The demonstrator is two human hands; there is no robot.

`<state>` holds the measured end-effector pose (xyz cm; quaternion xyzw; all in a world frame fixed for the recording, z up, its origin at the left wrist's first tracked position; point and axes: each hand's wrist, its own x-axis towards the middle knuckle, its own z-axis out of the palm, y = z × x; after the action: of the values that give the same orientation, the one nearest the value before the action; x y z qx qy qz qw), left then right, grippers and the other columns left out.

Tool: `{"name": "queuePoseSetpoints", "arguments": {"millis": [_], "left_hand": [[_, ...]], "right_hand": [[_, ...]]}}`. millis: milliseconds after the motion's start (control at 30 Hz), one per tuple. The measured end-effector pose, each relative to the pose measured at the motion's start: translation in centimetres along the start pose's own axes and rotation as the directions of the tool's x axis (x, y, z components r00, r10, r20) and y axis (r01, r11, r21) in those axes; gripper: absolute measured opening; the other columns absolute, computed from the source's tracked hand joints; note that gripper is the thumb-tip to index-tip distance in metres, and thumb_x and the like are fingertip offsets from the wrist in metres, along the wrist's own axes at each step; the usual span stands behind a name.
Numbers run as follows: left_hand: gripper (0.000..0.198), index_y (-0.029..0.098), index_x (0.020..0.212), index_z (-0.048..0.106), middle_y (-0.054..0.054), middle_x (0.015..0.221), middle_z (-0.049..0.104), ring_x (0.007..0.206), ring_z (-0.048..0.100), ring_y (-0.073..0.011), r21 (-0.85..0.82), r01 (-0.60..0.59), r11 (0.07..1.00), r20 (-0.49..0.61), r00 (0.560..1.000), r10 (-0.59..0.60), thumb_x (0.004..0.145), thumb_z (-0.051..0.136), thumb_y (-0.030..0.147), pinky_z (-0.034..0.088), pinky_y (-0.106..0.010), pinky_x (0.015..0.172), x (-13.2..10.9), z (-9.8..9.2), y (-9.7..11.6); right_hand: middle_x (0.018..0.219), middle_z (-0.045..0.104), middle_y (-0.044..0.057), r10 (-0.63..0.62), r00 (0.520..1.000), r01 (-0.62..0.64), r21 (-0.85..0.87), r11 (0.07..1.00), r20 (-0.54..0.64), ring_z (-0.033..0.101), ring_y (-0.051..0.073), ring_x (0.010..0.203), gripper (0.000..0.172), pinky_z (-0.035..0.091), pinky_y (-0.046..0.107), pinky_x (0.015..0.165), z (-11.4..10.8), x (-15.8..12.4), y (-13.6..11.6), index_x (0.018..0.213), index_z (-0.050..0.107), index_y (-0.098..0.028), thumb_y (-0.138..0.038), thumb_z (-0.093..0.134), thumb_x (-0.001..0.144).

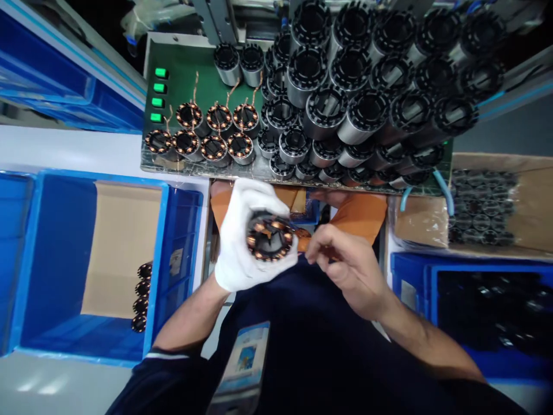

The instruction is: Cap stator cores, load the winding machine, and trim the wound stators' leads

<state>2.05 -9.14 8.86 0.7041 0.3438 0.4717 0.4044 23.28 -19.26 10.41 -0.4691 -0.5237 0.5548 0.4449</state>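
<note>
My left hand [239, 248], in a white glove, is wrapped around a motor stator [279, 249] with copper windings and a black end piece. The stator's wound end faces up toward me. Just to its right, my bare right hand [352, 268] has thumb and fingers pinched together; what lies between the fingertips is too small and blurred to make out. Beyond my hands, several wound stators [215, 148] stand on the green bench top [177, 63], some with twisted copper leads sticking up. Stators without copper [345, 109] are stacked to the right of them.
Green switches [162, 73] line the bench's left side. At left, a blue bin [56, 259] holds cardboard and several wound stators [140, 297]. On the right are a carton [533, 210] of metal cores, a blue bin [425, 288] of dark parts, and light-blue tool handles [444, 193] over the bench edge.
</note>
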Motion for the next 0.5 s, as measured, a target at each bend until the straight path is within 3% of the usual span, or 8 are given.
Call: {"name": "queuePoseSetpoints", "arguments": {"millis": [100,200,233,300,367,400,433,500], "left_hand": [[0.07,0.028,0.136,0.067,-0.008,0.124,0.069,0.113,0.071,-0.028,-0.019,-0.1,0.995,0.146,0.984,0.102,0.078,0.106,0.037,0.064,-0.043,0.096,-1.1,0.1,0.2],[0.068,0.029,0.146,0.068,-0.01,0.131,0.074,0.122,0.072,-0.0288,-0.219,0.138,0.966,0.209,0.974,-0.091,0.086,0.1,0.032,0.063,-0.044,0.106,-2.5,0.4,1.3],[0.064,0.029,0.147,0.069,-0.01,0.13,0.075,0.116,0.074,-0.0264,-0.345,0.289,0.893,0.254,0.945,-0.208,0.09,0.098,0.036,0.064,-0.041,0.101,-2.8,0.6,1.7],[0.057,0.029,0.148,0.069,-0.01,0.123,0.075,0.09,0.071,-0.0178,-0.579,0.578,0.575,0.397,0.816,-0.421,0.098,0.089,0.048,0.06,-0.031,0.077,-3.3,1.2,2.4],[0.061,0.026,0.143,0.069,-0.007,0.111,0.072,0.065,0.056,-0.0095,-0.69,0.689,0.224,0.515,0.684,-0.516,0.095,0.088,0.058,0.045,-0.024,0.055,-3.4,2.1,3.0],[0.061,0.025,0.137,0.069,-0.005,0.104,0.07,0.057,0.047,-0.0062,-0.713,0.692,0.112,0.539,0.643,-0.544,0.09,0.091,0.059,0.036,-0.021,0.048,-3.4,2.6,3.1],[0.061,0.024,0.129,0.07,-0.002,0.097,0.067,0.053,0.041,-0.0043,-0.72,0.693,0.044,0.551,0.609,-0.571,0.084,0.095,0.057,0.03,-0.02,0.045,-3.4,3.2,3.2],[0.057,0.024,0.117,0.07,0.001,0.087,0.062,0.051,0.039,-0.0046,-0.702,0.712,0.024,0.537,0.551,-0.639,0.075,0.096,0.052,0.031,-0.021,0.045,-3.2,4.0,3.2]], "right_hand": [[0.075,0.047,-0.005,0.044,0.997,-0.047,0.055,0.997,0.058,0.042,0.01,0.065,0.044,0.033,0.029,0.061,-0.3,1.0,-0.8,0.083,0.055,-0.022,-0.046,0.067,0.118],[0.068,0.045,-0.006,0.013,0.994,-0.035,0.212,0.977,0.106,0.041,0.01,0.06,0.049,0.033,0.029,0.059,0.4,0.6,0.1,0.078,0.044,-0.023,-0.041,0.056,0.123],[0.067,0.045,-0.006,0.007,0.994,-0.034,0.242,0.97,0.113,0.041,0.01,0.058,0.05,0.033,0.03,0.057,0.6,0.3,0.6,0.078,0.043,-0.024,-0.042,0.054,0.123],[0.067,0.043,-0.006,0.017,0.995,-0.039,0.225,0.974,0.101,0.038,0.011,0.058,0.049,0.03,0.031,0.057,0.7,-0.5,1.4,0.078,0.042,-0.024,-0.039,0.052,0.123],[0.07,0.042,-0.005,0.034,0.996,-0.046,0.159,0.986,0.08,0.039,0.012,0.064,0.046,0.031,0.032,0.061,0.5,-0.9,1.6,0.077,0.045,-0.023,-0.032,0.056,0.121],[0.073,0.044,-0.003,0.023,0.997,-0.031,0.105,0.994,0.072,0.042,0.013,0.069,0.043,0.033,0.033,0.065,0.3,-0.9,1.4,0.078,0.048,-0.022,-0.028,0.059,0.119],[0.079,0.047,-0.002,-0.008,0.998,0.006,0.039,0.999,0.058,0.046,0.015,0.075,0.04,0.037,0.033,0.068,0.1,-0.8,1.1,0.079,0.052,-0.022,-0.025,0.062,0.117],[0.098,0.059,0.004,-0.13,0.991,0.131,-0.079,0.988,0.02,0.055,0.018,0.088,0.032,0.046,0.036,0.076,-0.1,-0.4,0.2,0.081,0.06,-0.021,-0.023,0.067,0.113]]}}
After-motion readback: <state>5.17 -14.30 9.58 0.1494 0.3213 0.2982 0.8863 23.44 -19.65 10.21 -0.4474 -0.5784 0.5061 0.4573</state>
